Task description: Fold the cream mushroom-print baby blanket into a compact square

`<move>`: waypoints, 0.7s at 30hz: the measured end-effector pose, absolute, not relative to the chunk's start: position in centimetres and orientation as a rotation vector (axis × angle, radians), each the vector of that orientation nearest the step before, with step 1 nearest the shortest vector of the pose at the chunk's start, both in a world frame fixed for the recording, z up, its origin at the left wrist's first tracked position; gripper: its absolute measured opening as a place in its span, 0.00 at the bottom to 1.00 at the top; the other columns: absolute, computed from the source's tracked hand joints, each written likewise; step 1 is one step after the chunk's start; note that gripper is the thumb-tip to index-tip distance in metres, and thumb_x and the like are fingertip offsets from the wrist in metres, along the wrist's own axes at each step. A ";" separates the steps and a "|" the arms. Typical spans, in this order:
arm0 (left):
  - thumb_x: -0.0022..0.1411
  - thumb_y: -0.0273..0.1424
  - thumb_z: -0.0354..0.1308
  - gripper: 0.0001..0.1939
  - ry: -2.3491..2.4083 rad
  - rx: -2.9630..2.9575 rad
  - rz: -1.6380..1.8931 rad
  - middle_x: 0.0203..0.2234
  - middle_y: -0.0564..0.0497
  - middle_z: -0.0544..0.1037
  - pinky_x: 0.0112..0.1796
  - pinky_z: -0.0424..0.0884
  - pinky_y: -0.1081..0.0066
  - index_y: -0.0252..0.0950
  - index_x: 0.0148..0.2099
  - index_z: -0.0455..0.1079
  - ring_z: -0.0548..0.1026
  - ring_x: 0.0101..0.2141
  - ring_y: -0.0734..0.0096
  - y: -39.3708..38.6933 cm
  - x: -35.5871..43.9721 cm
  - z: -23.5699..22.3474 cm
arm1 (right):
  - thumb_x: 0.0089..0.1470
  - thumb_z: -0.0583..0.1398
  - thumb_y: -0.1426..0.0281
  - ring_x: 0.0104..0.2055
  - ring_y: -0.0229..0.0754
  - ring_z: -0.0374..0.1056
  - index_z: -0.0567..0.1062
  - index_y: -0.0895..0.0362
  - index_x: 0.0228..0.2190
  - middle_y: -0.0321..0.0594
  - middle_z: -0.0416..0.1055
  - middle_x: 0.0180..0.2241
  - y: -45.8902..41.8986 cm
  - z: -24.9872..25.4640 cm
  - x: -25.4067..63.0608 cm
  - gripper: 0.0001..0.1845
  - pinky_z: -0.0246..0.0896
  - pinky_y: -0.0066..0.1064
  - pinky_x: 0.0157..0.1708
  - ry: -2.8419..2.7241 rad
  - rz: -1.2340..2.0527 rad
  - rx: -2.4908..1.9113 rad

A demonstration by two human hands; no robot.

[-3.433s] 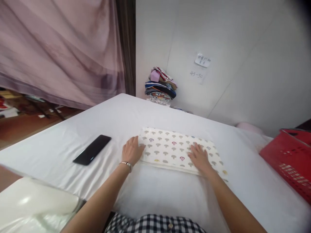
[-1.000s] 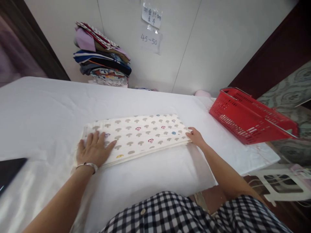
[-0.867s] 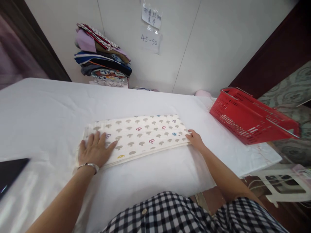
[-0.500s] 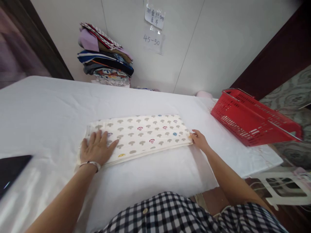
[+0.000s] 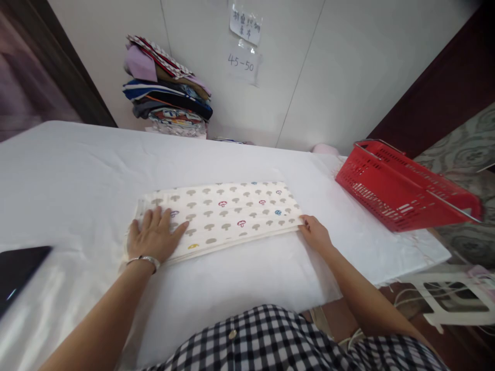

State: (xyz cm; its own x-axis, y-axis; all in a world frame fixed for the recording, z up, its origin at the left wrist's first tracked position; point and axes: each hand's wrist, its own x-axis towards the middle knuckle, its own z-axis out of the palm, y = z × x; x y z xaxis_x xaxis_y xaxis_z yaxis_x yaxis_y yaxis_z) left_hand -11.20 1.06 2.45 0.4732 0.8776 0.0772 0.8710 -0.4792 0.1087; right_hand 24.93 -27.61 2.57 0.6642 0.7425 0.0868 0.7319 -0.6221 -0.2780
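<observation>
Folded cream cloth with mushroom print (image 5: 228, 214), flat on white-covered table (image 5: 247, 288), between two hands.
Left hand (image 5: 154, 237): open, fingers spread, palm down on the cloth's left end, gripping nothing. Right hand (image 5: 315, 233): fingertips closed on the cloth's near right corner. Cloth: long, layered strip; grey mushrooms, a few outlined in red, purple, blue, yellow. Beyond, at right: red perforated plastic basket (image 5: 402, 190).
</observation>
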 end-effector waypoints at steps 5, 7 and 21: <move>0.59 0.55 0.32 0.41 1.568 2.672 0.180 0.63 0.40 0.53 0.58 0.44 0.49 0.32 0.64 0.53 0.47 0.63 0.51 1.2 -11.2 2.2 | 0.58 0.51 0.62 0.37 0.42 0.66 0.65 0.53 0.51 0.41 0.69 0.43 -27.2 2.9 24.5 0.20 0.56 0.31 0.34 -1.265 0.025 -2.681; 0.59 0.54 0.32 0.41 1.569 2.667 0.166 0.63 0.40 0.53 0.58 0.44 0.49 0.32 0.64 0.53 0.47 0.63 0.50 1.2 -11.2 2.2 | 0.58 0.50 0.62 0.38 0.43 0.67 0.65 0.53 0.51 0.41 0.69 0.44 -27.1 2.9 24.4 0.20 0.56 0.31 0.34 -1.284 0.008 -2.716; 0.59 0.54 0.33 0.40 1.588 2.668 0.156 0.63 0.41 0.53 0.58 0.44 0.50 0.34 0.63 0.54 0.47 0.63 0.51 1.3 -11.2 2.1 | 0.55 0.49 0.69 0.38 0.41 0.68 0.67 0.53 0.47 0.39 0.71 0.45 -27.5 2.2 24.7 0.17 0.61 0.33 0.37 -1.206 -0.099 -2.521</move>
State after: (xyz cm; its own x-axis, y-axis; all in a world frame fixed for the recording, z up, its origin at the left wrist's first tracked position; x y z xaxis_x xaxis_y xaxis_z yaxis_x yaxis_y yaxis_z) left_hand -11.25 1.29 2.13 0.4730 0.8783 0.0696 0.8750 -0.4775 0.0794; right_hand 24.70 -27.48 2.20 0.6364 0.7428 0.2081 0.7668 -0.5799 -0.2753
